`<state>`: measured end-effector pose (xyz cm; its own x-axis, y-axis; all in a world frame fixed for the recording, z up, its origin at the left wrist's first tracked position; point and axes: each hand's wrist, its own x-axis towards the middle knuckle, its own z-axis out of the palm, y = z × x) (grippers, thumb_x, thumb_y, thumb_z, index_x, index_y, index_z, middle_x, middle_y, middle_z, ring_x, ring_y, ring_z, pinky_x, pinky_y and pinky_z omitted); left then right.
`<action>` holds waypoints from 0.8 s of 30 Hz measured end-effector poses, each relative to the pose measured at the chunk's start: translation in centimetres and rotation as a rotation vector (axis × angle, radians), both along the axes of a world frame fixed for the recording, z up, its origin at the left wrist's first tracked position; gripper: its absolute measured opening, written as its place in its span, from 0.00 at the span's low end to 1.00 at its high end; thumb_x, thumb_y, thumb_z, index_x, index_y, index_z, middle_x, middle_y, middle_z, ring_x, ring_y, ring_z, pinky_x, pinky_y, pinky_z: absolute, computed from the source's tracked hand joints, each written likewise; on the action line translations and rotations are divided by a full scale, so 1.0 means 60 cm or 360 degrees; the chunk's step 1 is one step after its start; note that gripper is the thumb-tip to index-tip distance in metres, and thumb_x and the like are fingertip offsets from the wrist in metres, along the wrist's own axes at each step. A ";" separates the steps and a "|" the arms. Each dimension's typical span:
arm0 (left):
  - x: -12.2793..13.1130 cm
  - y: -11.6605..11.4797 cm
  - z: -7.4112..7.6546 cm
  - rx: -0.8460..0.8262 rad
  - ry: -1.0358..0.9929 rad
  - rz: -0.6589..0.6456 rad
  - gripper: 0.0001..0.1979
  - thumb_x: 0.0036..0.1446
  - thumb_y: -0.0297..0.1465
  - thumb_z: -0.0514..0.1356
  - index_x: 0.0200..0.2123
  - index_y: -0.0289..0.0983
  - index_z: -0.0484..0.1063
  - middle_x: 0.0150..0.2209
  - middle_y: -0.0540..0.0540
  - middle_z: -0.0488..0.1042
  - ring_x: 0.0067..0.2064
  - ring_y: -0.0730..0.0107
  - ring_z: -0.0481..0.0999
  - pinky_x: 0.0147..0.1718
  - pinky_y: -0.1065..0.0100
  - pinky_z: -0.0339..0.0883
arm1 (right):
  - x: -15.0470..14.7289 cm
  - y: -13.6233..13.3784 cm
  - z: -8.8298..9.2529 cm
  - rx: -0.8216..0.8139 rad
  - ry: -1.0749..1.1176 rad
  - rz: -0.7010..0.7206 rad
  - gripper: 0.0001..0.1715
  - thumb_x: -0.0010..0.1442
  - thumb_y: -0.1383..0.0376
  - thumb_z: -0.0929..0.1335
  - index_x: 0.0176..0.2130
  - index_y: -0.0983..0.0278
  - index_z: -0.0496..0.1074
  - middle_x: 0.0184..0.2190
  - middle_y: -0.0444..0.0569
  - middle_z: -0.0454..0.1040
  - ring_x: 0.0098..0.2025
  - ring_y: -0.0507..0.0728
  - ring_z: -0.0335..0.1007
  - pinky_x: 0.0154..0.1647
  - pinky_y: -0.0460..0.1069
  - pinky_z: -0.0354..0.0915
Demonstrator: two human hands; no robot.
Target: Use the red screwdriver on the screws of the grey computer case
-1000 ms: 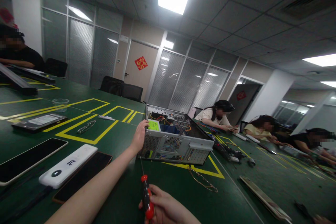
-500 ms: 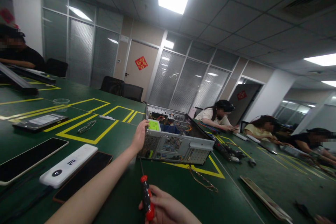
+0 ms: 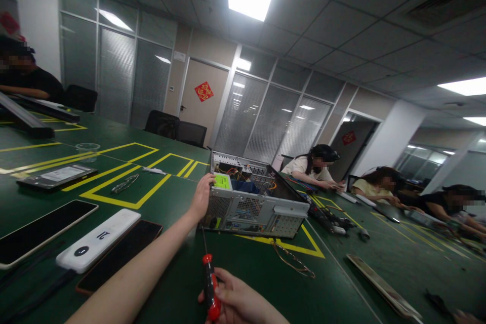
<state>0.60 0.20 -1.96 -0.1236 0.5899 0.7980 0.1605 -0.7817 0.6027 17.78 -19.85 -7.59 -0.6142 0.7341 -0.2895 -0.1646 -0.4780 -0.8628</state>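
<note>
An open metal computer case (image 3: 261, 212) lies on the green table, with wires and boards showing inside. A power supply with a bright green label (image 3: 223, 181) sits at its near left corner. My left hand (image 3: 203, 197) rests against that corner, its fingers bent over the top edge by the label. Lower down, my right hand (image 3: 231, 296) holds a red and black screwdriver (image 3: 210, 286) by the handle. The shaft points up to the case's lower left corner; whether the tip touches it cannot be made out.
Left on the table (image 3: 182, 263) are a hard drive (image 3: 58, 176), two phones, a white power bank (image 3: 99, 240) and a clear cup (image 3: 87, 151). Cables (image 3: 330, 217) and a thin bar (image 3: 383, 286) lie to the right. Several people sit around the table.
The screwdriver handle and my right hand have shifted very slightly left. My left hand stays at the case corner.
</note>
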 end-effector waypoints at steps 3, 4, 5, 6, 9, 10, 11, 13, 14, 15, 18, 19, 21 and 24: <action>0.000 0.000 0.000 0.0012 -0.0012 0.0007 0.25 0.71 0.45 0.39 0.44 0.41 0.72 0.55 0.41 0.75 0.62 0.60 0.70 0.65 0.52 0.61 | -0.009 -0.002 -0.003 0.0017 -0.0059 -0.0070 0.54 0.41 0.47 0.82 0.58 0.60 0.59 0.41 0.49 0.78 0.27 0.51 0.75 0.35 0.50 0.67; 0.000 0.000 0.000 0.0019 -0.0021 0.0007 0.25 0.71 0.45 0.39 0.44 0.40 0.72 0.54 0.41 0.75 0.62 0.60 0.70 0.65 0.52 0.61 | -0.013 -0.003 -0.004 0.0029 -0.0083 -0.0095 0.56 0.39 0.47 0.82 0.58 0.60 0.59 0.40 0.48 0.78 0.26 0.51 0.74 0.34 0.50 0.67; 0.000 0.000 0.000 0.0028 -0.0028 0.0003 0.25 0.71 0.46 0.39 0.44 0.40 0.72 0.54 0.41 0.75 0.62 0.60 0.70 0.65 0.52 0.61 | -0.018 -0.005 -0.004 0.0033 -0.0109 -0.0123 0.57 0.37 0.47 0.82 0.58 0.61 0.60 0.39 0.47 0.78 0.26 0.51 0.74 0.32 0.49 0.66; 0.000 0.000 0.000 0.0036 -0.0034 -0.0005 0.25 0.71 0.46 0.39 0.44 0.40 0.72 0.54 0.40 0.75 0.62 0.60 0.70 0.65 0.52 0.61 | -0.023 -0.006 -0.003 0.0029 -0.0135 -0.0155 0.57 0.35 0.46 0.83 0.56 0.62 0.62 0.38 0.46 0.78 0.25 0.51 0.74 0.31 0.49 0.65; 0.000 0.000 0.000 0.0045 -0.0033 -0.0034 0.25 0.71 0.46 0.40 0.44 0.40 0.72 0.54 0.40 0.75 0.61 0.60 0.70 0.65 0.51 0.61 | -0.034 -0.007 0.001 -0.0026 -0.0181 -0.0226 0.51 0.33 0.45 0.83 0.48 0.65 0.67 0.29 0.40 0.73 0.23 0.50 0.71 0.27 0.46 0.61; 0.000 0.000 0.000 0.0039 -0.0032 -0.0036 0.25 0.71 0.46 0.40 0.44 0.40 0.72 0.54 0.40 0.75 0.62 0.60 0.70 0.65 0.51 0.61 | -0.036 -0.006 0.003 -0.0048 -0.0185 -0.0242 0.48 0.33 0.44 0.82 0.45 0.65 0.67 0.27 0.39 0.71 0.22 0.49 0.70 0.25 0.46 0.59; -0.001 0.000 0.000 0.0032 -0.0033 -0.0033 0.25 0.71 0.46 0.40 0.44 0.40 0.72 0.54 0.40 0.75 0.62 0.60 0.70 0.65 0.51 0.61 | -0.037 -0.005 0.005 -0.0066 -0.0187 -0.0253 0.45 0.35 0.42 0.81 0.42 0.65 0.68 0.27 0.38 0.70 0.22 0.48 0.69 0.24 0.45 0.57; -0.001 0.000 0.000 0.0022 -0.0034 -0.0020 0.25 0.71 0.46 0.40 0.44 0.40 0.72 0.54 0.40 0.75 0.62 0.59 0.70 0.65 0.51 0.61 | -0.038 -0.003 0.008 -0.0094 -0.0187 -0.0274 0.41 0.38 0.40 0.79 0.38 0.63 0.66 0.29 0.39 0.71 0.21 0.47 0.68 0.21 0.44 0.53; -0.001 0.000 0.000 0.0021 -0.0032 -0.0015 0.25 0.71 0.46 0.40 0.44 0.40 0.72 0.54 0.40 0.75 0.62 0.59 0.70 0.65 0.51 0.61 | -0.039 -0.002 0.009 -0.0106 -0.0190 -0.0279 0.40 0.38 0.39 0.79 0.37 0.62 0.65 0.30 0.40 0.72 0.20 0.46 0.67 0.20 0.43 0.51; -0.001 0.000 0.001 0.0022 -0.0028 -0.0011 0.25 0.71 0.46 0.40 0.44 0.40 0.72 0.54 0.40 0.75 0.62 0.59 0.70 0.65 0.51 0.61 | -0.040 -0.002 0.009 -0.0120 -0.0190 -0.0279 0.40 0.39 0.39 0.79 0.36 0.61 0.63 0.32 0.40 0.73 0.19 0.45 0.65 0.19 0.43 0.48; -0.001 -0.002 0.002 0.0025 -0.0018 -0.0008 0.25 0.71 0.45 0.40 0.44 0.40 0.72 0.54 0.40 0.75 0.62 0.59 0.70 0.65 0.51 0.61 | -0.051 -0.004 0.005 -0.0151 -0.0162 -0.0292 0.42 0.37 0.41 0.80 0.37 0.60 0.60 0.32 0.39 0.74 0.16 0.43 0.58 0.19 0.42 0.43; -0.002 -0.003 0.002 0.0021 -0.0016 -0.0009 0.25 0.71 0.45 0.40 0.44 0.40 0.72 0.54 0.40 0.76 0.62 0.59 0.70 0.65 0.51 0.61 | -0.056 -0.005 0.002 -0.0159 -0.0149 -0.0309 0.42 0.37 0.41 0.80 0.38 0.59 0.60 0.30 0.38 0.73 0.16 0.43 0.56 0.19 0.42 0.42; -0.002 -0.004 0.003 0.0008 -0.0008 -0.0011 0.25 0.71 0.45 0.40 0.44 0.40 0.72 0.54 0.41 0.76 0.62 0.59 0.70 0.65 0.52 0.61 | -0.071 -0.007 -0.005 -0.0170 -0.0131 -0.0353 0.42 0.38 0.42 0.80 0.39 0.58 0.59 0.27 0.35 0.70 0.16 0.43 0.55 0.20 0.43 0.42; -0.003 -0.003 0.002 0.0000 0.0008 -0.0009 0.25 0.71 0.45 0.40 0.44 0.41 0.72 0.55 0.41 0.76 0.63 0.60 0.70 0.66 0.52 0.61 | -0.091 -0.005 -0.013 -0.0198 -0.0147 -0.0365 0.38 0.44 0.43 0.78 0.41 0.58 0.59 0.25 0.35 0.69 0.17 0.46 0.58 0.22 0.44 0.46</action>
<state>0.42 0.01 -1.84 -0.1161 0.5904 0.7987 0.1590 -0.7827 0.6017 12.29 -20.13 -8.38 -0.4030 0.8062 -0.4331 -0.2040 -0.5405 -0.8162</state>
